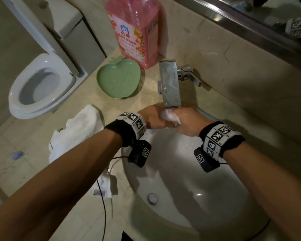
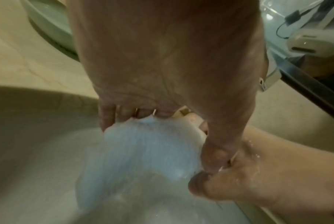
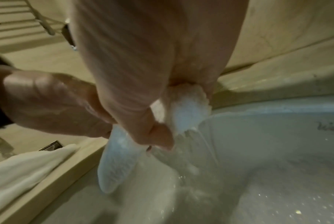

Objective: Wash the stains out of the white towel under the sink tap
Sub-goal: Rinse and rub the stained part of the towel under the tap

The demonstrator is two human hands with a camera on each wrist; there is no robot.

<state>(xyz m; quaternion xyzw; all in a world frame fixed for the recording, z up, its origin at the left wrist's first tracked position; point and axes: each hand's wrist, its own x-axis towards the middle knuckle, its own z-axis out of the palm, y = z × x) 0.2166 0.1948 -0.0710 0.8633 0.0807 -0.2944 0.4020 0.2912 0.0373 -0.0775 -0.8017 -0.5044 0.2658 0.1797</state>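
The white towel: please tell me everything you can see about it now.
The white towel is soft, fluffy terry cloth. Most of it lies crumpled on the beige counter, left of the sink, and a small label shows at its near end. One end is bunched under the tap, where the left hand and the right hand grip it together. That part looks soaked, and water runs off it into the sink. A wet flap hangs below the hands. No stain is plainly visible.
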